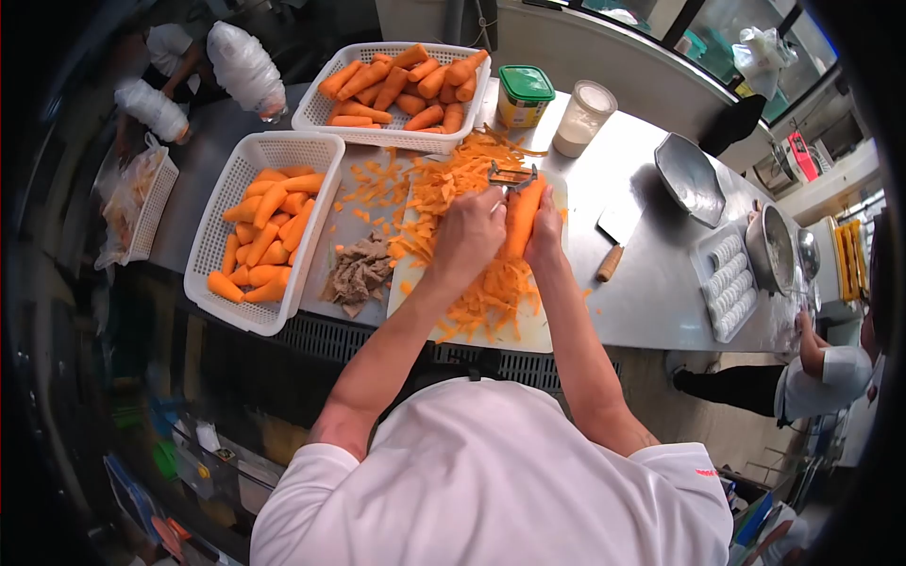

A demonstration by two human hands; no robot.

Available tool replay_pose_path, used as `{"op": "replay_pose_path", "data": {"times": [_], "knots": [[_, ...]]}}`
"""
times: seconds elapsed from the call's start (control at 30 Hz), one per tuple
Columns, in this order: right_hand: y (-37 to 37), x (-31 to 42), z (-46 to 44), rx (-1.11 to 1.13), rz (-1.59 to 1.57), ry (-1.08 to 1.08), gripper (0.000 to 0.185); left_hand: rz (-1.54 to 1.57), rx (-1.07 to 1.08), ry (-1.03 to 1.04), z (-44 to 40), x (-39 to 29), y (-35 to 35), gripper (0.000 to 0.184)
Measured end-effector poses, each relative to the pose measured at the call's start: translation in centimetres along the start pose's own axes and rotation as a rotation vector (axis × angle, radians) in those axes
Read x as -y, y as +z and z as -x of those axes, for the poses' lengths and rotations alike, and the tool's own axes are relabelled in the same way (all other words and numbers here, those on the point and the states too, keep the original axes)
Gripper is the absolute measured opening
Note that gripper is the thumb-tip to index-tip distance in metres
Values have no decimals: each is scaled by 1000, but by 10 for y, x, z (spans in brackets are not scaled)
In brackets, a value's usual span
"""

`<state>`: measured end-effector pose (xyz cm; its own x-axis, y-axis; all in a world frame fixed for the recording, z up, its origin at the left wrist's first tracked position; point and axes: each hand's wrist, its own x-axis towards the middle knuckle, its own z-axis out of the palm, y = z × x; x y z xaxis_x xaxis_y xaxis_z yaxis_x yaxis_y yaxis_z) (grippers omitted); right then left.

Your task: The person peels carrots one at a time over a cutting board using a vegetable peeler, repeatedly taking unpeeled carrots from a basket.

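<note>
My left hand (470, 236) is closed around the handle of a peeler (512, 176), whose metal head lies across the upper end of a carrot (522, 222). My right hand (545, 229) grips that carrot from its right side, and the carrot points away from me over a pale cutting board (530, 333). Orange peelings (444, 193) are heaped on the board and spill past its left edge. Just left of the board lies a crumpled brown cloth (359, 272).
Peeled-looking carrots fill a white basket (319, 236) at left; more carrots fill a basket (377, 137) behind. A green-lidded tub (525, 96), a jar (584, 120), a wooden-handled blade (612, 262), a metal tray (690, 179) and a white tray (727, 283) stand rightward. Another person (821, 377) is at far right.
</note>
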<state>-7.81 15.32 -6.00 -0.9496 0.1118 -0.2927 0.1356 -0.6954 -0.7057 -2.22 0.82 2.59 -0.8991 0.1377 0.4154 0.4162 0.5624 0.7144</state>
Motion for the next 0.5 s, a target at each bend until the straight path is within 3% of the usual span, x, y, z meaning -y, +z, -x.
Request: {"op": "replay_pose_path", "data": {"times": [0.1, 0.17, 0.2, 0.37, 0.43, 0.5], "knots": [[-1, 5, -4, -94, -26, 7, 58, -52, 59, 18, 45, -6, -3, 20], [-16, 10, -13, -80, -76, -50, 59, -10, 300, -87, 79, -18, -29, 21], [-15, 15, -13, -60, -128, -27, 61, -5, 306, -82, 76, -16, -30, 21], [-9, -1, -1, 23, -74, 26, 59, 84, 28, -54, 3, -2, -22, 24], [-1, -4, 2, 93, -56, 58, 59, 24, 44, -51, 0, 4, -4, 24], [19, 9, 10, -17, -116, 14, 57, -34, 79, -33, 13, 2, -1, 24]]}}
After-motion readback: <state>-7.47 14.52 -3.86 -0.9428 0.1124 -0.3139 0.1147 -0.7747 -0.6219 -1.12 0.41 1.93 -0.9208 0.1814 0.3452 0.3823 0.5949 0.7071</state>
